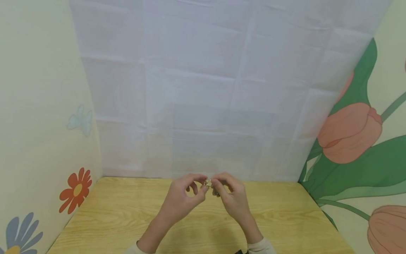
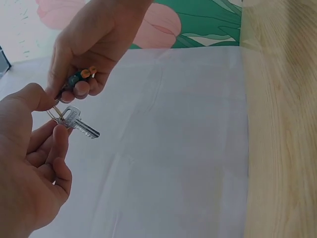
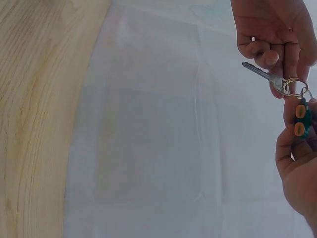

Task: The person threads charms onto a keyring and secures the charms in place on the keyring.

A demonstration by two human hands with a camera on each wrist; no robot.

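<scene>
Both hands meet above the table's far edge in the head view. My left hand (image 1: 182, 197) pinches a thin metal key ring (image 2: 55, 115) between thumb and fingers. A silver key (image 2: 81, 124) hangs on that ring, its toothed blade pointing away from the left palm. My right hand (image 1: 234, 197) holds a small dark green keychain charm (image 3: 304, 118) with two orange round parts. The charm sits right beside the ring in the right wrist view; the right fingers partly hide how the two join. In the head view the items are small and mostly covered by fingertips.
A light wood-grain table (image 1: 133, 208) lies under the hands. Behind it hangs a creased white cloth (image 1: 203, 88). Side panels carry painted flowers, a red flower (image 1: 76, 190) at left and a pink tulip (image 1: 350, 132) at right.
</scene>
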